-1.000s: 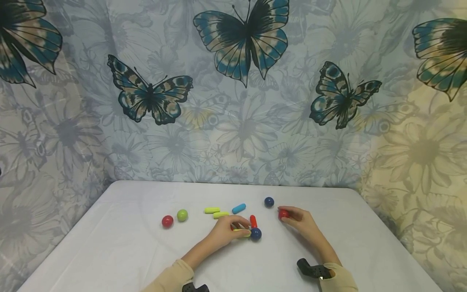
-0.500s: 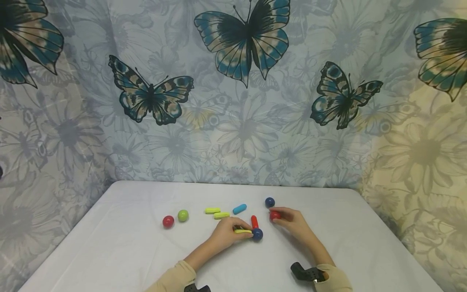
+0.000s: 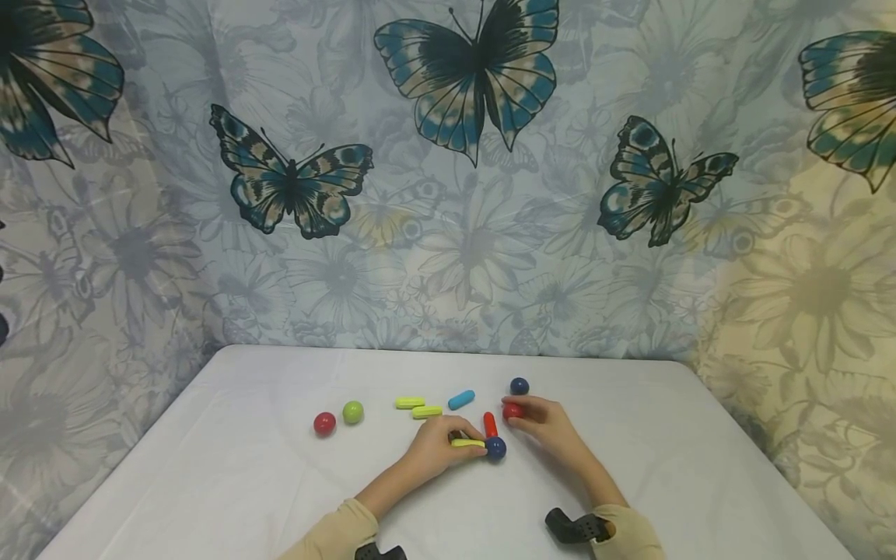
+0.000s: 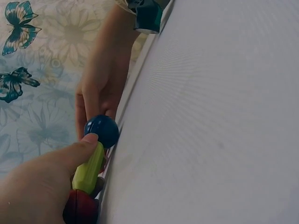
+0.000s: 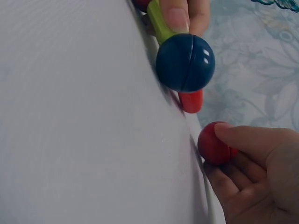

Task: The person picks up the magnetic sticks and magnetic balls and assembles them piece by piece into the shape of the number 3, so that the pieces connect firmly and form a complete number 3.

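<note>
My left hand (image 3: 434, 449) pinches a yellow-green rod (image 4: 88, 172) between thumb and fingers, near the middle of the table. A dark blue ball (image 3: 495, 449) sits at the rod's right end, and a red ball (image 4: 81, 207) shows at its other end in the left wrist view. From the blue ball a red rod (image 3: 491, 425) points toward the back. To the right, my right hand (image 3: 553, 430) pinches another red ball (image 5: 214, 144) between thumb and fingertips, close beside the far end of the red rod.
On the white table (image 3: 210, 467) lie two yellow-green rods (image 3: 409, 403) and a light blue rod (image 3: 461, 400) behind my left hand. A second blue ball (image 3: 519, 386) rests behind my right hand. Off to the left are a red ball (image 3: 325, 424) and a green ball (image 3: 353, 412).
My right hand has moved left with its red ball, toward the red rod. My left hand keeps its grip on the yellow-green rod and has barely shifted.
</note>
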Demonstrator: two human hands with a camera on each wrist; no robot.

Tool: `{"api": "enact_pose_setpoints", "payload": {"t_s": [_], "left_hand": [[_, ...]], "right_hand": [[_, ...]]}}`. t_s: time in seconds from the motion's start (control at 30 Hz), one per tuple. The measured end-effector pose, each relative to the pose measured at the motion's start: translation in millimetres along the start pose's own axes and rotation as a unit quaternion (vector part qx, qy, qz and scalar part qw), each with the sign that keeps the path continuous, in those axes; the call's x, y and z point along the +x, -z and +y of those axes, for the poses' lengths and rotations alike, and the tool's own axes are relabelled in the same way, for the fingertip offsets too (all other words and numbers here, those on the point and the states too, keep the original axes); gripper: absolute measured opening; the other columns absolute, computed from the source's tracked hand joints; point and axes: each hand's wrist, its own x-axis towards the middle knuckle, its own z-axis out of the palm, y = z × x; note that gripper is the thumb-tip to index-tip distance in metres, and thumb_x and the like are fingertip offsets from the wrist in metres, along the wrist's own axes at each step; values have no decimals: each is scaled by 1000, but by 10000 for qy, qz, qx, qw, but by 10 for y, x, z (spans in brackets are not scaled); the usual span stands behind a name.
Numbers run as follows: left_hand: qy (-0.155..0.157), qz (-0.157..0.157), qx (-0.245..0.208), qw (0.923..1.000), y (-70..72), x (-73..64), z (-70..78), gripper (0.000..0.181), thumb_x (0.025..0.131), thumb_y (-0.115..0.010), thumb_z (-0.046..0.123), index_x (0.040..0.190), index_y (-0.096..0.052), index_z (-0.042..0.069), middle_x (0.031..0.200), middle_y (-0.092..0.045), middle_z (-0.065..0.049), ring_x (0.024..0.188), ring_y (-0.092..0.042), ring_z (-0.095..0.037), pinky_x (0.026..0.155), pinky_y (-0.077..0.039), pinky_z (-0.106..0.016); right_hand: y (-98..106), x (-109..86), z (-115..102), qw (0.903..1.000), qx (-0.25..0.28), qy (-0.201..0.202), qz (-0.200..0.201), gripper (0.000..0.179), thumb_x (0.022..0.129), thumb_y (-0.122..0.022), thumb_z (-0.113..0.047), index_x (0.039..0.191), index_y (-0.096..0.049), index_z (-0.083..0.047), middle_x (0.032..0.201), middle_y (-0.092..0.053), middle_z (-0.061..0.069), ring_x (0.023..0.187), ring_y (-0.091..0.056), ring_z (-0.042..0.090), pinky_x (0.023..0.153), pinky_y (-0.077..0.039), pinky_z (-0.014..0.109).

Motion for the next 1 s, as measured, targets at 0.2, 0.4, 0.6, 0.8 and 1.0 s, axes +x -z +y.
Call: {"api": "enact_pose_setpoints", "payload": {"t_s": [0.2, 0.4, 0.6, 0.8, 1.0], "left_hand": [[-45, -16, -8, 10000, -2, 4, 10, 15, 80, -80, 33, 90, -77, 23, 86, -74, 11, 73, -56, 0, 66, -47, -16], [93, -13, 190, 9998, -10, 8, 36, 21, 77, -80, 43, 90, -77, 26, 84, -74, 16, 74, -58, 3, 68, -48, -16], [202, 34, 430, 9989, -8, 12, 60, 28, 75, -80, 49, 91, -77, 27, 83, -73, 18, 71, -56, 3, 64, -46, -16], [29, 95, 708, 9974, -17, 26, 54, 30, 73, -80, 51, 89, -78, 26, 83, -74, 18, 73, -55, 4, 66, -44, -15], [-295, 269, 1203, 9919, -34, 31, 43, 28, 74, -78, 54, 86, -78, 29, 81, -72, 20, 78, -55, 3, 80, -40, -25]], "right_hand": [[-68, 57, -33, 9996, 143, -130, 192, 37, 88, -71, -13, 123, -65, -4, 124, -67, 17, 121, -61, 33, 100, -51, 36], [-137, 102, -170, 9983, 336, -315, 370, 36, 89, -68, -5, 123, -63, 4, 126, -64, 23, 122, -59, 38, 100, -51, 40], [-246, 171, -143, 9956, 675, -462, 459, 36, 89, -69, -7, 124, -64, 0, 128, -65, 20, 123, -60, 34, 99, -52, 34], [-338, 233, -67, 9923, 832, -660, 643, 35, 89, -69, -7, 124, -66, -5, 128, -65, 16, 123, -60, 32, 99, -52, 36], [-359, 229, -78, 9897, 942, -767, 760, 36, 89, -70, -9, 124, -66, -7, 130, -65, 15, 125, -59, 32, 101, -50, 37]]}}
